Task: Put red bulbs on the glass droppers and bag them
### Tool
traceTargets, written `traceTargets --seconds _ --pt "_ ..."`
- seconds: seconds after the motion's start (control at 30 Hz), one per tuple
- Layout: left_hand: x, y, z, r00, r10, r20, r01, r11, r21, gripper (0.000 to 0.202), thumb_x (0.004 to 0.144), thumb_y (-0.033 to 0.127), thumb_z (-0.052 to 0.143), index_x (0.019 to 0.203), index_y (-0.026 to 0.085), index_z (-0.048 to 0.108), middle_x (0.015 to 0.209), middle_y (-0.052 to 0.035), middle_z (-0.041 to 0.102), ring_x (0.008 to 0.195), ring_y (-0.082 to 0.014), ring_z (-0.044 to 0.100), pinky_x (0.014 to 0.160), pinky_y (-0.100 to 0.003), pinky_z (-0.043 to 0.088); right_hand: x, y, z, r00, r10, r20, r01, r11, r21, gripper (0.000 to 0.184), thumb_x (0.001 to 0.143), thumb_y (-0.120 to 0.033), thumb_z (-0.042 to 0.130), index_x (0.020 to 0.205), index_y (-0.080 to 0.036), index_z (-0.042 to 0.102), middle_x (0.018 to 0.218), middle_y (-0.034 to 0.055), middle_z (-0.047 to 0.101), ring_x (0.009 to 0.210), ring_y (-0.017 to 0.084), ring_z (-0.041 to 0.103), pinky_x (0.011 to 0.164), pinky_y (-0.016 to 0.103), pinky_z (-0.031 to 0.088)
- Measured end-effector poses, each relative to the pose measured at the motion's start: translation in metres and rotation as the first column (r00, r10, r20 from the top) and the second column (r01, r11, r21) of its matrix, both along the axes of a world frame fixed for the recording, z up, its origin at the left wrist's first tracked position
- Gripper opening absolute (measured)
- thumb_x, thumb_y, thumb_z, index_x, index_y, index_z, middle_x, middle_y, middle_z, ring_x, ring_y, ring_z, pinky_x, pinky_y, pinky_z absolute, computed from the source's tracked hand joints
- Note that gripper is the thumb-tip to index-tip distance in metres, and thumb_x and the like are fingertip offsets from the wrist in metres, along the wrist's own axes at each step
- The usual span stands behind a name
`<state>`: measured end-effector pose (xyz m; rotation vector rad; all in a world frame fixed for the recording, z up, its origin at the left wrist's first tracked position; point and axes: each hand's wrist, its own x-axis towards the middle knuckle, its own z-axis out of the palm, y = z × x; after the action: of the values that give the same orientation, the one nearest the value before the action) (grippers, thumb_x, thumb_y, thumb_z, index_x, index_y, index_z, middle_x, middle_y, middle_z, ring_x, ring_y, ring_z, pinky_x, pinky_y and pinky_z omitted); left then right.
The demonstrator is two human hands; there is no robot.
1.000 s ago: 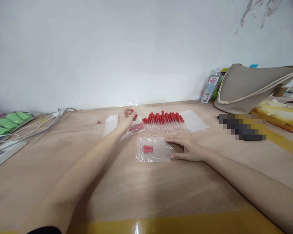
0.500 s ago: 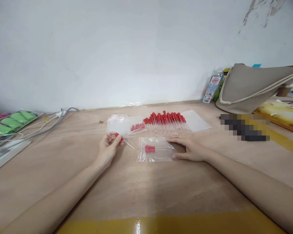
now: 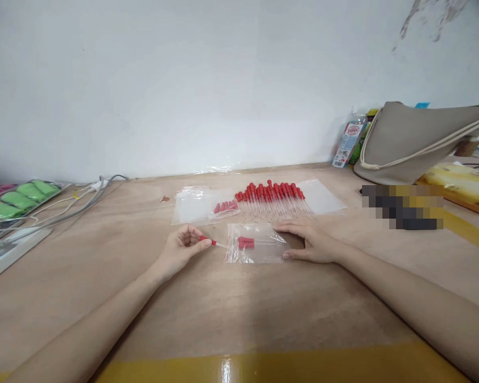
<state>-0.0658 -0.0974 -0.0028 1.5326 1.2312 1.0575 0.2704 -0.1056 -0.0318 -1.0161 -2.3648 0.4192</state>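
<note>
My left hand [image 3: 186, 247] pinches a dropper [image 3: 208, 241] by its red rubber bulb. The dropper's thin clear tube points right, its tip at the left end of a clear zip bag [image 3: 263, 255]. Inside this flat bag lie droppers with red bulbs [image 3: 246, 242], tubes toward the right. My right hand [image 3: 313, 243] grips the bag's right end, thumb on the near corner and fingers at the far one. Behind the bag, many loose droppers [image 3: 269, 194] lie in a row, bulbs toward the wall. A filled bag with red bulbs [image 3: 225, 206] rests left of them.
Flat clear bags [image 3: 189, 205] lie at the back left and a pale sheet [image 3: 321, 197] at the back right. Cables [image 3: 98, 194] and a power strip [image 3: 16, 247] are at left. At right stand a bottle [image 3: 347, 143] and a grey bag [image 3: 407, 141].
My left hand has moved right and slightly nearer, bringing the dropper's tip to the bag's left end. My right hand stays on the bag.
</note>
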Motion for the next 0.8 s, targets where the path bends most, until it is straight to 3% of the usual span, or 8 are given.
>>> traceTargets --seconds 0.17,0.37,0.57,0.8 --pt "-0.003 -0.001 0.004 0.989 -0.106 -0.1 0.102 0.994 -0.046 0.026 0.057 0.025 0.076 0.063 0.017 0.052 0.059 0.001 0.063 0.053 -0.0112 0.059 0.049 -0.021 0.044 0.0 0.0 0.0 1.0 0.001 -0.005 -0.001 1.0 -0.004 0.063 0.07 -0.05 0.064 0.124 -0.022 0.049 0.124 0.0102 0.052 0.116 0.026 0.046 0.097 0.045 0.036" --pt "0.006 -0.006 -0.001 0.995 -0.056 -0.087 0.057 0.998 0.008 0.027 0.058 0.028 0.075 0.063 0.017 0.05 0.054 0.0016 0.061 0.048 -0.0105 0.056 0.044 -0.02 0.04 0.001 0.001 -0.001 1.0 0.003 -0.013 -0.003 1.0 -0.015 0.063 0.069 -0.05 0.064 0.124 -0.022 0.049 0.125 0.0095 0.052 0.116 0.026 0.046 0.098 0.045 0.036" --pt "0.009 -0.007 -0.007 0.975 -0.192 -0.11 0.188 0.981 -0.042 0.024 0.061 0.029 0.072 0.071 0.017 0.053 0.061 0.0011 0.062 0.057 -0.0116 0.059 0.051 -0.021 0.044 0.001 0.001 0.0 1.0 -0.003 0.0 0.003 1.0 -0.018 0.063 0.069 -0.051 0.064 0.124 -0.023 0.05 0.124 0.0095 0.052 0.115 0.026 0.046 0.097 0.045 0.036" --pt "0.003 0.003 -0.007 0.974 -0.181 -0.134 0.184 0.983 0.007 0.019 0.065 0.027 0.069 0.075 0.017 0.057 0.07 -0.0006 0.065 0.063 -0.0114 0.061 0.059 -0.022 0.046 0.001 0.0 0.0 1.0 -0.01 0.007 0.01 1.0 -0.019 0.063 0.069 -0.05 0.064 0.123 -0.021 0.05 0.125 0.0095 0.052 0.116 0.026 0.046 0.097 0.044 0.036"
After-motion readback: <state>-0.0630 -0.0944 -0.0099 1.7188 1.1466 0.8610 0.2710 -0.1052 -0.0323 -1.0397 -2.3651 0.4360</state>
